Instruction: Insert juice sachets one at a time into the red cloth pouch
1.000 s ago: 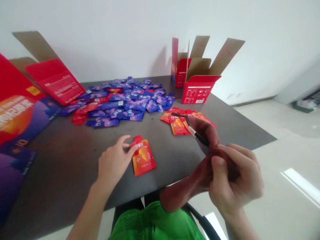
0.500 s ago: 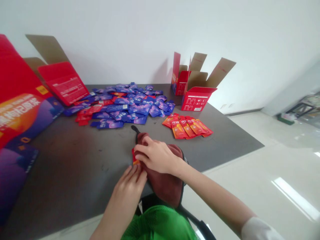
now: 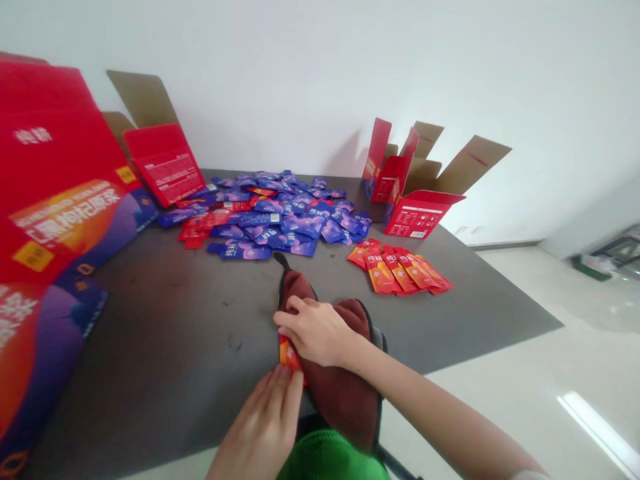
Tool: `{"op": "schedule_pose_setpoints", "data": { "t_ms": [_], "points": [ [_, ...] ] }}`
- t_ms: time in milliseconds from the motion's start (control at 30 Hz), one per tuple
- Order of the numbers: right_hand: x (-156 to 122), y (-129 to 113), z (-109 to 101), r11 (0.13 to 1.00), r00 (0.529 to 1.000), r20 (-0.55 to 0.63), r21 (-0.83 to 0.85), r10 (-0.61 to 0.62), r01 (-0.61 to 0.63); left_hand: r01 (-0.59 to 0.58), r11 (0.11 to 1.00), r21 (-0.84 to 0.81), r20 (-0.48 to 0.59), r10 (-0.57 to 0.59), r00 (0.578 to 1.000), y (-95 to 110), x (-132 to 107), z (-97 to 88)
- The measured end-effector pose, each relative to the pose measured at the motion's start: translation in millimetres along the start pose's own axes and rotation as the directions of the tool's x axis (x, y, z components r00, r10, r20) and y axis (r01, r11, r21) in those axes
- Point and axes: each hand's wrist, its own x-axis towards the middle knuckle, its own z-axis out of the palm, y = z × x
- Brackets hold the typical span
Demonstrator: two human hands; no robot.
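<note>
A red-and-orange sachet [image 3: 289, 352] lies at the table's near edge, partly covered by a brown cloth [image 3: 345, 393] with black edging. My right hand [image 3: 320, 331] is closed on the bunched cloth and presses it over the sachet's upper part. At the sachet's lower end, my left hand [image 3: 270, 413] holds it down with its fingers together; the thumb side is partly hidden. The cloth's lower part hangs over the table edge, and a dark loop [image 3: 281, 260] sticks out at its top.
Blue-purple sachets [image 3: 300, 223] are heaped at the back, with some red sachets [image 3: 205, 223] among them. A row of red-orange sachets [image 3: 403, 270] lies at the right. Open red cartons [image 3: 423, 213] stand behind it. Large cartons [image 3: 65, 180] crowd the left side of the table [image 3: 165, 347].
My left hand has drawn back towards me, and more of the sachet shows between my hands. My right hand stays on the cloth. The view has turned slightly left.
</note>
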Motion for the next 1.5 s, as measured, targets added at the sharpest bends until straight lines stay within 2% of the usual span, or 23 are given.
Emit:
{"op": "schedule_pose_setpoints", "data": {
  "t_ms": [100, 200, 300, 367, 433, 533, 600, 700, 833, 967, 1033, 1167, 1267, 1367, 1433, 1500],
  "points": [
    [6, 1, 1, 1.000, 1.000, 0.014, -0.030, 0.001, -0.001, 0.004, 0.996, 0.094, -0.013, -0.003, 1.000, 5, 5, 3.1],
    [23, 10, 3, 0.995, 0.996, 0.049, -0.066, 0.072, -0.069, -0.014, 0.997, 0.070, -0.028, 0.016, 0.999, 4, 12, 2.4],
    [43, 21, -1, 0.987, 0.989, 0.047, -0.083, 0.143, -0.138, -0.004, 1.000, -0.005, 0.063, 0.005, 0.998, 2, 19, -2.4],
    [47, 24, -10, 0.984, 0.987, 0.025, -0.083, 0.159, -0.156, 0.030, 0.999, -0.036, 0.145, -0.024, 0.989, 2, 22, -5.9],
    [37, 19, -21, 0.984, 0.987, -0.010, -0.075, 0.159, -0.159, 0.060, 0.997, -0.047, 0.184, -0.050, 0.982, 3, 24, -7.9],
    [5, 2, -32, 0.998, 0.997, -0.049, -0.034, 0.059, -0.061, 0.045, 0.999, -0.026, 0.143, -0.041, 0.989, 7, 24, -7.2],
    [-15, -9, -30, 0.999, 0.999, -0.007, -0.019, -0.032, 0.032, 0.021, 1.000, 0.004, 0.083, -0.021, 0.996, 8, 23, -5.1],
    [-24, -15, -21, 0.997, 0.997, 0.047, -0.037, -0.060, 0.062, -0.001, 0.999, 0.044, 0.004, 0.001, 1.000, 8, 21, -1.7],
    [-7, -5, -12, 0.995, 0.995, 0.062, -0.061, -0.078, 0.081, -0.014, 0.999, 0.043, -0.048, 0.016, 0.999, 5, 16, 4.1],
    [12, 6, -8, 0.994, 0.995, 0.073, -0.078, -0.073, 0.078, -0.042, 0.999, 0.024, -0.163, 0.045, 0.986, 1, 12, 13.6],
    [22, 13, -4, 0.994, 0.995, 0.079, -0.088, -0.059, 0.066, -0.043, 0.999, 0.011, -0.182, 0.044, 0.982, 0, 12, 16.3],
    [48, 28, 2, 0.996, 0.997, 0.073, -0.088, 0.040, -0.034, -0.030, 0.999, -0.018, -0.104, 0.028, 0.994, 2, 14, 13.2],
    [59, 37, -7, 0.990, 0.993, 0.035, -0.078, 0.117, -0.114, -0.007, 0.999, -0.044, -0.023, 0.006, 1.000, 6, 17, 10.5],
    [44, 33, -27, 0.987, 0.988, -0.041, -0.037, 0.152, -0.153, 0.019, 0.999, -0.046, 0.012, -0.018, 1.000, 8, 19, 11.3],
    [22, 22, -38, 0.991, 0.989, -0.087, 0.058, 0.123, -0.118, 0.026, 0.998, -0.059, 0.000, -0.026, 1.000, 7, 19, 11.8],
    [-2, 9, -41, 0.987, 0.996, -0.064, 0.153, 0.056, -0.045, 0.021, 0.997, -0.070, -0.004, -0.021, 1.000, 6, 19, 10.9]
  ]
}}
